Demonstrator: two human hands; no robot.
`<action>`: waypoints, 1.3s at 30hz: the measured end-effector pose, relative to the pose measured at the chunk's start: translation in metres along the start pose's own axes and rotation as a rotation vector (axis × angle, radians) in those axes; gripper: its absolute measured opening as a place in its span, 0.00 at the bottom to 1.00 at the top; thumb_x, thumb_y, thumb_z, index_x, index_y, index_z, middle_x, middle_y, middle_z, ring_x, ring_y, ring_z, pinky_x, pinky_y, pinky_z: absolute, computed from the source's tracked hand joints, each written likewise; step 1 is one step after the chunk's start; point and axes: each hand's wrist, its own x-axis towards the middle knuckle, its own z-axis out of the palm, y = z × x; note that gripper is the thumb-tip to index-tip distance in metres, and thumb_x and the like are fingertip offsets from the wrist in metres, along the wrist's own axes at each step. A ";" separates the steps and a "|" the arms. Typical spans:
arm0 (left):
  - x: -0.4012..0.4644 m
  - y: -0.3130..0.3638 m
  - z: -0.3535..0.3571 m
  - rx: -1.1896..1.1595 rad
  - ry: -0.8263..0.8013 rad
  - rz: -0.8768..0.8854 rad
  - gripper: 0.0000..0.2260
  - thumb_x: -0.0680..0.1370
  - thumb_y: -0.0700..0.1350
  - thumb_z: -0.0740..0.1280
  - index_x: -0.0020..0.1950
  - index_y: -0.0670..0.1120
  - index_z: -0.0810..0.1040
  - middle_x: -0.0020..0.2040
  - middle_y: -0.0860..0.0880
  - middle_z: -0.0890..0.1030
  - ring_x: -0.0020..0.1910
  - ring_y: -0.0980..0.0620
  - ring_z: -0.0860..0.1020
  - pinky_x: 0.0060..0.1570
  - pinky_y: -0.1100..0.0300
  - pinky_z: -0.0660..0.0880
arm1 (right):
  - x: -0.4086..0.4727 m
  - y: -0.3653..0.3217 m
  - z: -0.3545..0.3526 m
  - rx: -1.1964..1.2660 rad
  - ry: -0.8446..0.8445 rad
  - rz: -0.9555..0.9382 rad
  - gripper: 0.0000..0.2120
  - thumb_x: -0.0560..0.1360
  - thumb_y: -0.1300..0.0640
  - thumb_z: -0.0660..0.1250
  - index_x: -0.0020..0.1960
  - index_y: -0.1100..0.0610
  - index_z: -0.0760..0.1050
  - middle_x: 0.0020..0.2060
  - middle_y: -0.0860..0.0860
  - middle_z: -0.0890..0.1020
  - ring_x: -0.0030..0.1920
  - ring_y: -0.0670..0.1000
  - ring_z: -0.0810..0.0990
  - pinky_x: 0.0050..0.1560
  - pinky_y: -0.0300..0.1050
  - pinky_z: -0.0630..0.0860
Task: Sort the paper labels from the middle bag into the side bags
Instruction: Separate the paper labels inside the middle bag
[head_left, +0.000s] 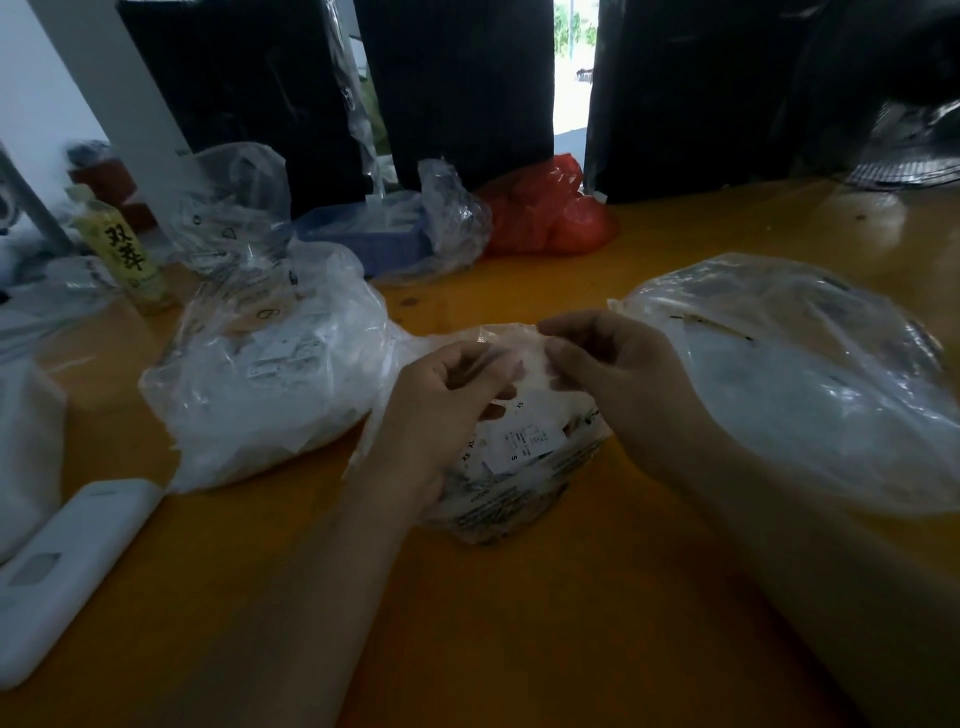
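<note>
middle bag (511, 467): dead center on the table (519, 623), paper labels (524, 441) inside
left hand (447, 410): fingers curled, pinching the bag's rim
right hand (618, 374): same, pinching rim
side bags: 9 o'clock (270, 384) and 3 o'clock (800, 384)

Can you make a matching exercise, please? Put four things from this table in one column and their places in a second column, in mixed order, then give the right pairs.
Things:
1. middle bag
2. red bag
3. white case
4. yellow-labelled bottle

Places:
A. far side of the table, by the dark panels
B. near left corner
C. under both hands, left hand and right hand
D. far left, standing upright

Pairs: 1-C, 2-A, 3-B, 4-D
</note>
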 end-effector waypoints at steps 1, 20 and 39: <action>0.000 0.000 0.000 -0.052 0.021 -0.027 0.05 0.78 0.48 0.75 0.54 0.51 0.86 0.49 0.50 0.89 0.48 0.54 0.86 0.46 0.63 0.81 | 0.000 0.001 0.001 -0.032 0.003 -0.004 0.06 0.80 0.58 0.69 0.54 0.50 0.81 0.44 0.49 0.85 0.45 0.47 0.84 0.46 0.37 0.80; 0.001 0.007 -0.006 -0.463 0.091 -0.143 0.04 0.80 0.38 0.71 0.49 0.47 0.82 0.46 0.48 0.88 0.45 0.54 0.86 0.46 0.59 0.83 | 0.014 -0.019 -0.063 -1.443 0.189 0.081 0.05 0.78 0.65 0.65 0.51 0.61 0.80 0.40 0.56 0.78 0.38 0.54 0.77 0.38 0.51 0.76; -0.001 0.007 -0.003 -0.345 0.064 -0.136 0.03 0.79 0.41 0.73 0.51 0.48 0.83 0.51 0.48 0.89 0.48 0.55 0.87 0.40 0.64 0.81 | 0.012 -0.019 -0.039 -1.041 0.275 -0.157 0.15 0.85 0.50 0.58 0.44 0.56 0.76 0.34 0.48 0.78 0.31 0.45 0.74 0.33 0.41 0.67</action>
